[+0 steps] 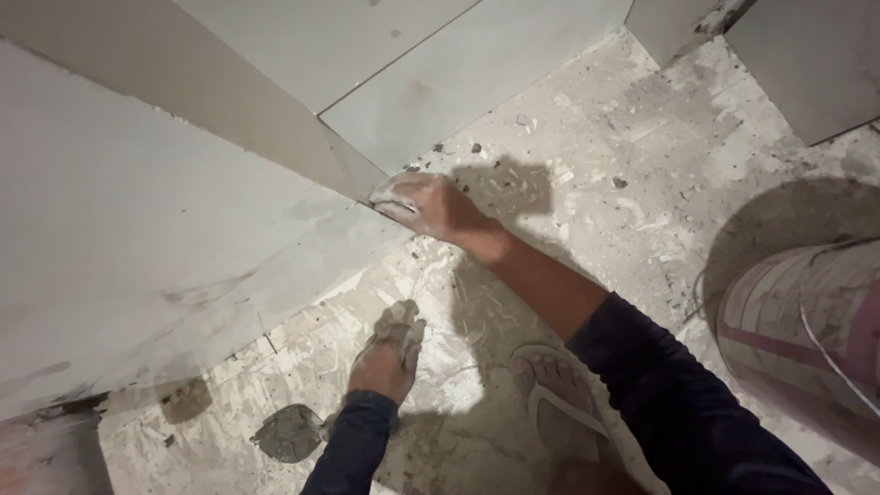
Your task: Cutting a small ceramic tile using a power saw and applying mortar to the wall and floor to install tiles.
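The right hand [429, 207] closes its grip on the near corner of the large pale grey ceramic tile [137, 238], whose long axis runs leftward from it, while the open left hand [390, 353] hangs lower, over the mortar-streaked floor [623, 183].

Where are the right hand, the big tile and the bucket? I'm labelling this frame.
right hand [429, 206]: head view, on the back of the hand.
big tile [137, 229]: head view, on its flat grey face.
bucket [811, 321]: head view, on its striped side wall.

large grey tile [137, 247] | tilted | corner touching mortared floor
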